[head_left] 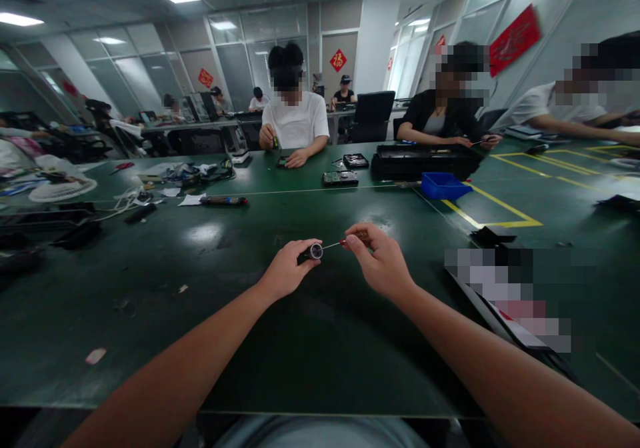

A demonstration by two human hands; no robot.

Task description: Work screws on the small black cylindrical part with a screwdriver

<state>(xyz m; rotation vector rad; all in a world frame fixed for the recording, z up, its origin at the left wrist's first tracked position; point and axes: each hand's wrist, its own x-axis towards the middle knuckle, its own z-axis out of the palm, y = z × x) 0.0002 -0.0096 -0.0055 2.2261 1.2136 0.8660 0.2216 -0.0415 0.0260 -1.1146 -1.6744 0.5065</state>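
Note:
My left hand (287,268) is closed around a small black part with a round silver end (315,251), held just above the dark green table (210,315). My right hand (380,261) pinches a small screwdriver with a reddish-brown handle (355,239). Its thin metal shaft (331,245) points left and its tip meets the silver end of the part. Both hands hover close together at the middle of the table, a little in front of me.
A blue bin (443,185) and a black case (425,161) stand at the back right beside yellow floor-tape lines (500,211). Circuit boards (340,178), a pen-like tool (223,200) and cables (125,201) lie further back. People sit across the table; a dark tray (500,301) lies at my right.

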